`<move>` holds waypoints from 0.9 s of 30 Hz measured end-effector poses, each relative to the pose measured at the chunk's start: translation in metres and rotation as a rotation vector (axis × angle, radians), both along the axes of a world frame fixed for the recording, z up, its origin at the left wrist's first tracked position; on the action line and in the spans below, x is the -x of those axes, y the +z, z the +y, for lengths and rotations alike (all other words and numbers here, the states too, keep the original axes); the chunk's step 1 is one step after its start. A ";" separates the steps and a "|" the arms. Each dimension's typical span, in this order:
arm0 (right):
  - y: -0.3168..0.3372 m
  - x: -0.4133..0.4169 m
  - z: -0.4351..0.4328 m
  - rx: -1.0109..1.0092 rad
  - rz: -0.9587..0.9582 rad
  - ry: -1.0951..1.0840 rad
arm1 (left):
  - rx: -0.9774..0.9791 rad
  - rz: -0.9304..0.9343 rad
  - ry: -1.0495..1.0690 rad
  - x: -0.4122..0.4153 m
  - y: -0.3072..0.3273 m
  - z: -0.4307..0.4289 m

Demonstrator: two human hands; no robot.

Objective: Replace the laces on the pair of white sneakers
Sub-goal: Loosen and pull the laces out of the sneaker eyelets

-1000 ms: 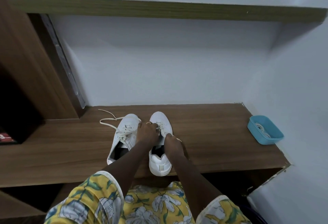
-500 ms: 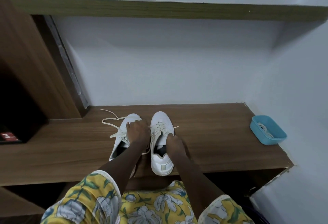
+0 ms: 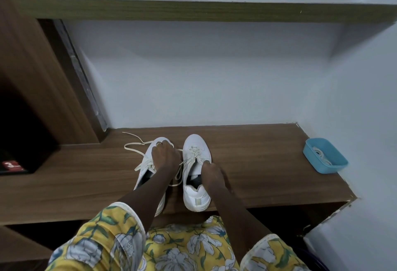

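With both sneakers standing toe-far on the wooden desk (image 3: 257,163), the task is at an early stage. The left sneaker (image 3: 150,151) has its old lace (image 3: 142,164) slackened; the free ends trail out to the far left. The left hand (image 3: 165,157) lies over this shoe's forefoot, fingers curled down around it. Whether it also pinches the lace is hidden. Just beside it, the right sneaker (image 3: 193,193) is laced through every eyelet, loosely at the near end. The right hand (image 3: 211,174) grips its right edge at the near eyelets, fingertips curled in. At the far right, well apart, a blue tray (image 3: 322,170) holds spare laces (image 3: 321,154), untouched. Judged remaining: strip both old laces, then thread both replacements — nearly the whole job.
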State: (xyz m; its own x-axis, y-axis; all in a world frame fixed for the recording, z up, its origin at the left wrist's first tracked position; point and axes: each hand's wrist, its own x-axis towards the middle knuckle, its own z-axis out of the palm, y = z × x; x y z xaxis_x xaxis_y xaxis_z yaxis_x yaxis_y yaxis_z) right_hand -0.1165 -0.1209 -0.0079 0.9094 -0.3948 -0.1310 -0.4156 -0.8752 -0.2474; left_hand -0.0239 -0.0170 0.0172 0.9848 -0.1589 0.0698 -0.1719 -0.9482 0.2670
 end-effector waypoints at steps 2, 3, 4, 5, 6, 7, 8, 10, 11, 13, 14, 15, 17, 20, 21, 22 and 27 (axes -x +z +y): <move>0.000 0.000 0.000 -0.002 -0.001 -0.005 | -0.046 -0.016 -0.073 0.002 -0.004 -0.006; 0.000 -0.001 0.000 -0.006 -0.001 -0.007 | -0.058 -0.011 -0.115 0.003 -0.006 -0.010; 0.000 0.000 0.000 -0.012 -0.001 -0.010 | -0.086 0.003 -0.169 0.006 -0.008 -0.014; 0.000 0.000 0.000 -0.020 0.000 -0.014 | -0.125 0.017 -0.218 0.009 -0.011 -0.018; 0.000 0.000 0.000 -0.031 0.000 -0.018 | -0.159 0.029 -0.251 0.011 -0.013 -0.022; 0.000 -0.001 0.000 -0.043 -0.002 -0.023 | -0.183 0.030 -0.266 0.013 -0.014 -0.024; -0.001 -0.001 0.000 -0.053 -0.005 -0.028 | -0.202 0.027 -0.267 0.014 -0.015 -0.026; 0.000 -0.001 0.000 -0.054 -0.004 -0.028 | -0.220 0.023 -0.256 0.016 -0.015 -0.026; 0.000 -0.001 -0.001 -0.047 -0.003 -0.023 | -0.222 0.023 -0.248 0.017 -0.014 -0.025; 0.000 -0.001 -0.001 -0.040 -0.008 -0.015 | -0.200 0.014 -0.224 0.017 -0.013 -0.024; 0.000 -0.001 -0.001 -0.034 -0.008 -0.013 | -0.189 0.015 -0.206 0.017 -0.011 -0.022; 0.000 -0.001 -0.001 -0.025 -0.007 -0.010 | -0.177 0.014 -0.184 0.016 -0.010 -0.021; -0.001 0.000 -0.001 -0.010 -0.009 -0.004 | -0.160 0.027 -0.140 0.015 -0.010 -0.018; 0.000 0.000 -0.001 -0.004 -0.012 -0.002 | -0.156 0.045 -0.125 0.016 -0.007 -0.015; 0.001 0.000 -0.001 -0.001 -0.010 -0.002 | -0.154 0.042 -0.124 0.017 -0.005 -0.015; 0.001 0.001 -0.001 0.000 -0.008 -0.001 | -0.152 0.039 -0.124 0.019 -0.003 -0.015; 0.001 0.001 -0.001 -0.016 0.008 0.001 | -0.131 0.039 -0.091 0.021 -0.001 -0.014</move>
State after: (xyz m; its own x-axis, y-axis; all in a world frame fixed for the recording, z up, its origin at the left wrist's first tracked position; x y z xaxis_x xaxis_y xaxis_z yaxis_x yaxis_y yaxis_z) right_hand -0.1174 -0.1214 -0.0070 0.9088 -0.3914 -0.1443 -0.4164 -0.8716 -0.2586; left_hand -0.0450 -0.0306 0.0163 0.9675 -0.2528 0.0044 -0.2505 -0.9564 0.1503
